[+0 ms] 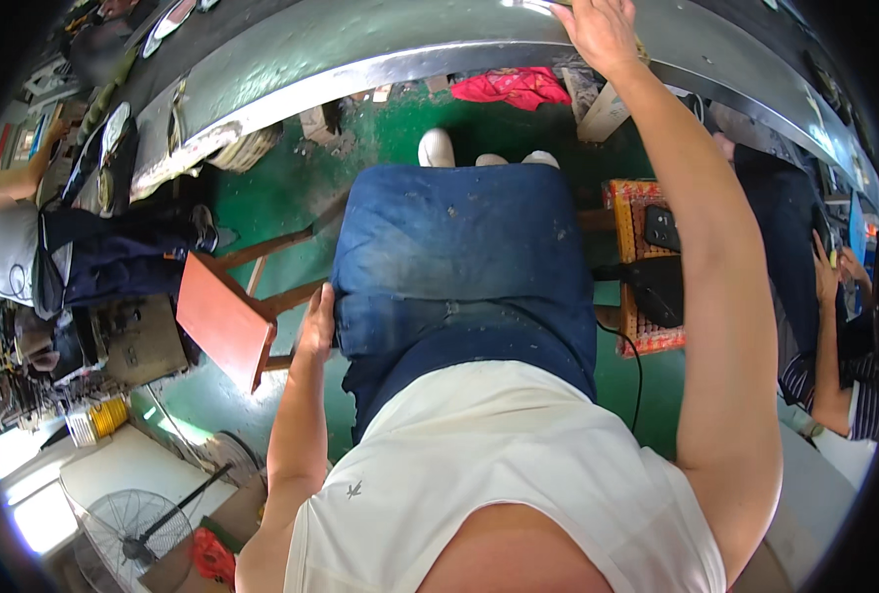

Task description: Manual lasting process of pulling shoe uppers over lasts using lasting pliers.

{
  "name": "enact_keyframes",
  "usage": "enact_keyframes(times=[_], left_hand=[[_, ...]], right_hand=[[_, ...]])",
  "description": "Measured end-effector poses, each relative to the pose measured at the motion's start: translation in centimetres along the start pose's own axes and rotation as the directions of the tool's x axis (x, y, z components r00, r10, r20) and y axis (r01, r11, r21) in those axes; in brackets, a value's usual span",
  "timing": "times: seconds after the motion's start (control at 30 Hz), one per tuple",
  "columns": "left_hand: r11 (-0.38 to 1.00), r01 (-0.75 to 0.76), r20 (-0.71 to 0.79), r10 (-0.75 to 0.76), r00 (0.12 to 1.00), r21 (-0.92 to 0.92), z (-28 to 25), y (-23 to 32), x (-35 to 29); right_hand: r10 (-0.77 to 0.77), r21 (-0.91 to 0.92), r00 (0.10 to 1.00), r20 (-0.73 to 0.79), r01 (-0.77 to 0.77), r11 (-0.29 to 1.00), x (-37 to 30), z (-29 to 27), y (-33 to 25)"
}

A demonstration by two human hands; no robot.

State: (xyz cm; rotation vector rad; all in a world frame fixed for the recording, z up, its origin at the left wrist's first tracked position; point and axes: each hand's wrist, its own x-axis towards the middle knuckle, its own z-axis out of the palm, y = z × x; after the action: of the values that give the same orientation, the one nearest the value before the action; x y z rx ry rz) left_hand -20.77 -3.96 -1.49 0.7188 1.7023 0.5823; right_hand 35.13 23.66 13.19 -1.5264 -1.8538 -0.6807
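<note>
Green floor (291, 198) all the way through here, scraps strewn across it beneath the long grey bench (360, 35), and look at that metal front edge gleaming as it bends across the top! Over on the left, a stool (230, 316), flat orange-red top, wooden legs below. Swing right, and there's a seat (633, 222) with a beaded surface and a patterned red border. Down in the lower left, a window (46, 516) blazing pure white, a wire-caged fan (135, 546) near it, and pale glare splashing across the green
</note>
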Motion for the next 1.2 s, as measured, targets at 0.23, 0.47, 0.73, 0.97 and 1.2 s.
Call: enact_keyframes(times=[0.23,0.47,0.73,0.97,1.2], left_hand=[[0.994,-0.029,0.080,0.020,0.997,0.103,-1.0,-1.3,1.6],[0.672,-0.443,0.191,0.418,0.888,0.594,0.6,2.3,3.9],[0.459,-0.521,0.186,0.595,0.782,0.719,0.3,3.8,6.2],[0.005,-0.679,0.392,0.813,0.430,0.734,-3.7,7.4,-1.9],[0.462,-0.439,0.437,0.118,0.892,0.771,-5.1,5.4,-1.8]], right_hand=[[-0.274,0.579,0.816,0.509,-0.090,0.810,-16.7,-11.3,-7.7],[-0.249,0.401,0.408,0.878,-0.345,0.849,-25.3,-17.2,-7.6],[-0.355,0.452,0.351,0.866,-0.250,0.856,-25.0,-16.6,-8.6],[-0.416,0.442,0.150,0.897,-0.312,0.841,-20.8,-19.9,-7.7],[-0.391,0.361,0.027,0.920,-0.445,0.820,-18.8,-17.7,-7.6]])
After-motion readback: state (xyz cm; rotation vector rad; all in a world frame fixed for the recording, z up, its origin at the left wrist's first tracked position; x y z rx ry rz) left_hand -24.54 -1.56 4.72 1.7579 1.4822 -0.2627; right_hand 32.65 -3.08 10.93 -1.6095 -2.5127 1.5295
